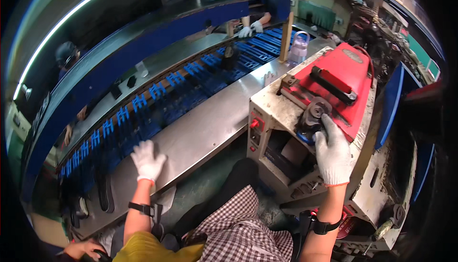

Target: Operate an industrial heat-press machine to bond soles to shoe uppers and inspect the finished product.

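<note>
My left hand [148, 161], in a white knit glove, is over the near metal ledge [200, 135] with its fingers spread and nothing in them. My right hand [332, 156], gloved the same way, is at the front of a red-topped machine [334, 83]. Its fingers are bent beside a round grey metal part [317, 111]. Thumb and forefinger close on a small dark piece with a blue edge [305, 135], whose kind I cannot make out. Dark shoe soles [106, 195] lie on the ledge at the lower left.
Beyond the ledge runs a conveyor with blue slotted racks [138, 102], under a blue beam [143, 42]. A clear lilac bottle [299, 47] stands by a wooden post [286, 38]. Another person's gloved hands [251, 28] are at the far end; a bare hand [85, 248] is at lower left.
</note>
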Demonstrator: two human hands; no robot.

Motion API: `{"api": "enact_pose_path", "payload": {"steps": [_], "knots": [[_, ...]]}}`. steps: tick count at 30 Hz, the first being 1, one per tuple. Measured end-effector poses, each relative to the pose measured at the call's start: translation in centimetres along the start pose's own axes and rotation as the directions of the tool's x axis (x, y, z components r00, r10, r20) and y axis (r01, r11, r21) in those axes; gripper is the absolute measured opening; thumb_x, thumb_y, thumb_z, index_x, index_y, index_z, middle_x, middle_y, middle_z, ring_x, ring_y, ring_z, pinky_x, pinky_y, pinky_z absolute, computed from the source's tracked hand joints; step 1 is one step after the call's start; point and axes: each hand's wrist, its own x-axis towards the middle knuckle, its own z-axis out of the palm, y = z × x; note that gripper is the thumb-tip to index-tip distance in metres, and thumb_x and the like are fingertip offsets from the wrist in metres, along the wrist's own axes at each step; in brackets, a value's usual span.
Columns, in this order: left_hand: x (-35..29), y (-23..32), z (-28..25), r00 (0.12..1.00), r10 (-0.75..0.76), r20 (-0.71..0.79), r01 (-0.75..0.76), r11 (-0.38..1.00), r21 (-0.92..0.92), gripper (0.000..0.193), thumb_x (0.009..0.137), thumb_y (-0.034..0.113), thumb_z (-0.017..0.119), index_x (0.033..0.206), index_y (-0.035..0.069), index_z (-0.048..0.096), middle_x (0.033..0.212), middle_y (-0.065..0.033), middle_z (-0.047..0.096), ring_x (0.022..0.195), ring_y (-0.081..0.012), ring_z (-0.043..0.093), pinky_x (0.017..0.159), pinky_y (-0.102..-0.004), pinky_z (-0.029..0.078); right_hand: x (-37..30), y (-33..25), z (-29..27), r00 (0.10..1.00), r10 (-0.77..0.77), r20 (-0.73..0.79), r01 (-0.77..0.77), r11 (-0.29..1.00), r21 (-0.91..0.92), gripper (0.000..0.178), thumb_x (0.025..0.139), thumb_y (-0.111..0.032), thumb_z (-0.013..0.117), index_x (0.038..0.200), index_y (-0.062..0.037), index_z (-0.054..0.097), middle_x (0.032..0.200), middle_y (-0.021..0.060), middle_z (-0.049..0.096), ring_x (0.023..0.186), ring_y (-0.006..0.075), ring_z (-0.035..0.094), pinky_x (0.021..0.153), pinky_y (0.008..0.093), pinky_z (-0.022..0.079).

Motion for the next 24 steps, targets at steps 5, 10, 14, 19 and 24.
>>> {"api": "enact_pose_path", "payload": {"steps": [5, 10, 14, 19, 24], "knots": [[-0.4, -10.9, -4.4, 0.776, -0.395, -0.492, 0.562, 0.788, 0.253, 0.097, 0.07, 0.043, 0.087, 0.149, 0.006, 0.045, 0.143, -0.0192, 0.051, 0.133, -0.0414, 0.049, 0.111, -0.0551, 0.04, 0.0, 0.8, 0.0, 0.997, -0.071, -0.012, 0.072, 0.993, 0.096, 0.046, 0.095, -0.006, 0.07, 0.141, -0.0028, 0.064, 0.131, 0.0206, 0.07, 0.122, 0.0344, 0.068, 0.106, 0.0409, 0.052], [-4.8, -26.4, -4.4, 0.592, -0.791, -0.152, 0.754, 0.611, -0.24, 0.11, 0.073, 0.047, 0.085, 0.159, 0.003, 0.033, 0.151, -0.0281, 0.055, 0.132, -0.0403, 0.062, 0.112, -0.0494, 0.046, 1.1, 3.2, 0.9, 0.997, -0.073, 0.028, 0.067, 0.98, 0.188, 0.046, 0.101, -0.004, 0.062, 0.146, -0.0027, 0.06, 0.139, 0.0187, 0.069, 0.127, 0.0261, 0.067, 0.11, 0.0348, 0.048], [-6.1, -22.4, -3.5, 0.732, -0.68, 0.038, 0.646, 0.71, 0.281, 0.112, 0.073, 0.053, 0.08, 0.16, 0.001, 0.033, 0.14, -0.0271, 0.066, 0.133, -0.0388, 0.062, 0.117, -0.0473, 0.04, 1.2, 3.4, 0.8, 0.997, -0.003, 0.079, -0.008, 0.99, 0.137, 0.047, 0.102, -0.004, 0.058, 0.149, -0.0054, 0.058, 0.141, 0.0182, 0.067, 0.129, 0.0251, 0.066, 0.111, 0.0348, 0.046], [-4.2, -16.0, -1.7, 0.84, -0.524, -0.143, 0.543, 0.821, 0.179, 0.108, 0.074, 0.053, 0.081, 0.159, 0.001, 0.038, 0.152, -0.025, 0.053, 0.144, -0.0474, 0.045, 0.121, -0.0545, 0.032, 1.3, 3.8, 0.3, 0.995, -0.013, 0.099, 0.0, 0.992, 0.125, 0.047, 0.102, -0.001, 0.055, 0.15, 0.0011, 0.055, 0.148, 0.0181, 0.063, 0.136, 0.0252, 0.06, 0.116, 0.0355, 0.043], [1.8, -9.1, 1.6, 0.949, -0.25, -0.191, 0.223, 0.963, -0.152, 0.101, 0.085, 0.048, 0.077, 0.162, 0.001, 0.033, 0.163, -0.025, 0.04, 0.15, -0.0482, 0.036, 0.126, -0.0596, 0.024, 0.5, 2.2, 1.0, 0.994, -0.111, -0.018, 0.112, 0.989, 0.101, 0.044, 0.098, -0.006, 0.065, 0.142, -0.0066, 0.065, 0.13, 0.0184, 0.073, 0.118, 0.0267, 0.072, 0.104, 0.0365, 0.052]]}}
